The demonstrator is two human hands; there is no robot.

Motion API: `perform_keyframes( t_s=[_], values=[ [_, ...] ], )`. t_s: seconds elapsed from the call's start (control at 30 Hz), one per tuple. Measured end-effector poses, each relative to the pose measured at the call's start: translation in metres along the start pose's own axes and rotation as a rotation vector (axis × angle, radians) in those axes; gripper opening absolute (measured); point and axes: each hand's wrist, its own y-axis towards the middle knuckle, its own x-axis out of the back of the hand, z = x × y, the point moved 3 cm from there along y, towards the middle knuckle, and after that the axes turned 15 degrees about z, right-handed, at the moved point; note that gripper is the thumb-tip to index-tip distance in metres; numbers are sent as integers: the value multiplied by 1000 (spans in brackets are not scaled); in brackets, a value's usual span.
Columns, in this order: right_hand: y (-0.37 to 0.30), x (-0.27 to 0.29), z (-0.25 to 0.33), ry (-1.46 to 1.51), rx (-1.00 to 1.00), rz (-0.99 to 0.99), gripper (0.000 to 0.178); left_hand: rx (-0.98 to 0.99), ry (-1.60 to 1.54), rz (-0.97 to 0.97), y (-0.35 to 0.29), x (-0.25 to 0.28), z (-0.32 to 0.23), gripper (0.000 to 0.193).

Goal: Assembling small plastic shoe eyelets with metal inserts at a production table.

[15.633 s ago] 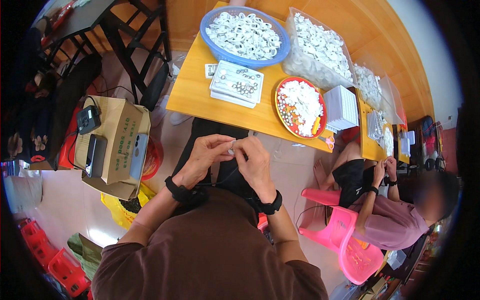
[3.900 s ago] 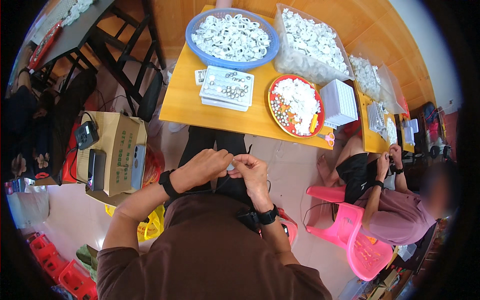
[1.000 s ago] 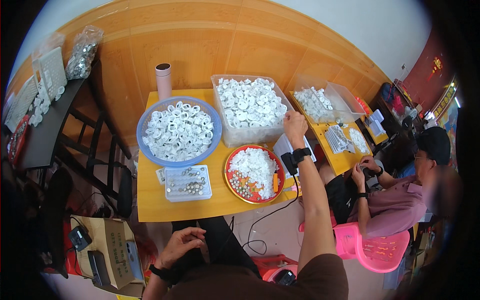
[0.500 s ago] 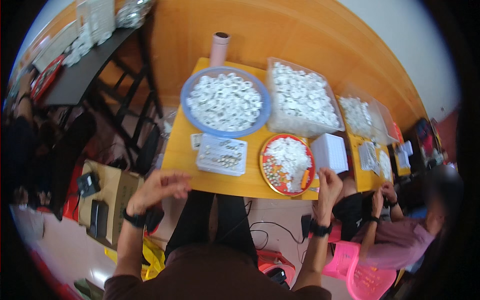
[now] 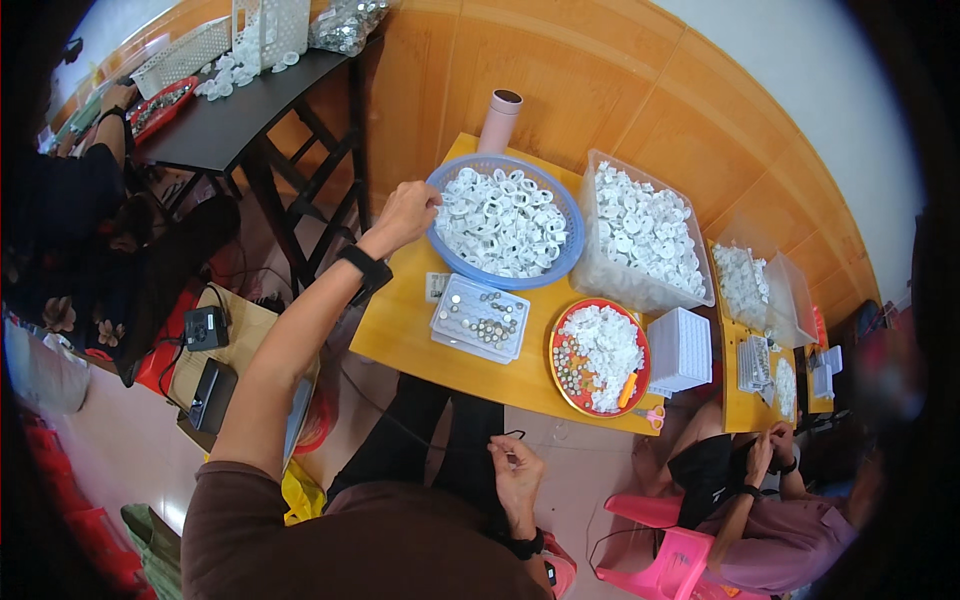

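My left hand (image 5: 408, 212) is stretched to the left rim of a blue plastic basket (image 5: 572, 240), its fingers bent together at the edge; what they hold, if anything, is hidden. White ring-shaped plastic parts (image 5: 505, 222) heap up in the basket. Low over my lap, my right hand (image 5: 517, 475) has its fingers curled in with the tips close together; I cannot make out anything in them. A thin black cord (image 5: 515, 434) shows right by those fingertips. Between basket and table edge lies a clear tray (image 5: 465, 345) with small round metal pieces (image 5: 492, 330).
A red round tray (image 5: 557, 385) holds white bits, small metal pieces and an orange tool (image 5: 628, 390). Pink-handled scissors (image 5: 655, 417) lie beside it. Further back stand a full clear bin (image 5: 640, 290), stacked white trays (image 5: 682, 350) and a pink flask (image 5: 499, 122). People sit left and right.
My left hand has moved up and forward to the basket's rim. My right hand has dropped back from beside the red tray to my lap. The view has shifted too.
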Motion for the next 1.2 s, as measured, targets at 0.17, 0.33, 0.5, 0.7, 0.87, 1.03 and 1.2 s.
perform_keyframes(
  t_s=[0.17,0.33,0.5,0.7,0.87,1.03,1.2],
  values=[
    [-5,4,-2,-94,-13,41,10,-65,345,-20,27,-17,5,12],
    [-2,11,-15,-77,4,-35,11,-16,537,204,44,-24,-3,12],
    [0,11,-5,-118,38,-72,10,-9,604,474,42,-30,-4,11],
    [-8,9,-6,-172,36,-33,11,-152,692,510,47,-33,3,14],
    [-6,10,-2,-191,67,-44,11,-168,401,425,47,-6,-3,21],
    [-3,7,-8,-198,76,-17,11,-124,41,313,51,4,2,21],
    [-9,5,-12,-201,89,-18,11,29,-685,296,47,6,13,26]
  ],
)
